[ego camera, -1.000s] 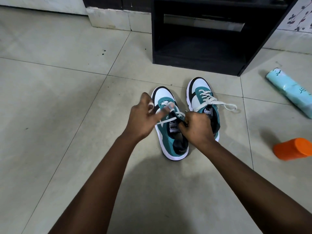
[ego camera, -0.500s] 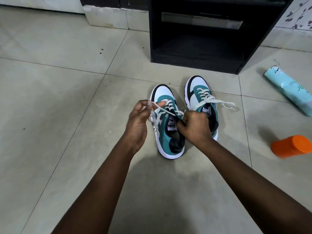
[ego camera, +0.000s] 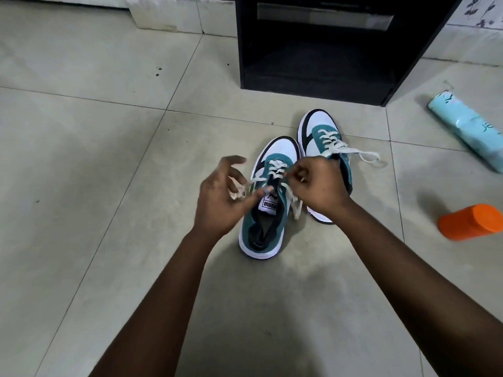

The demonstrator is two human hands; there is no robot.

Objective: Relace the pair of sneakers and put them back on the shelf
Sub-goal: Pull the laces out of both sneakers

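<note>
Both sneakers sit on the floor [ego camera: 81, 159] before the black shelf [ego camera: 313, 63], the near sneaker [ego camera: 265, 213] untied. The left hand [ego camera: 217, 202], fingers loosely curled (blurred), holds one lace end [ego camera: 239, 192]; the right hand [ego camera: 318, 186] is closed, pinching the other above the tongue

Place: we think a home | We see: pale tile floor [ego camera: 81, 159], black shelf [ego camera: 313, 72], flowery wall [ego camera: 479, 9], sneakers [ego camera: 272, 213], orange bottle [ego camera: 471, 221] on the floor

Left hand [ego camera: 217, 202] fingers loosely curled; right hand [ego camera: 317, 190] fisted.
</note>
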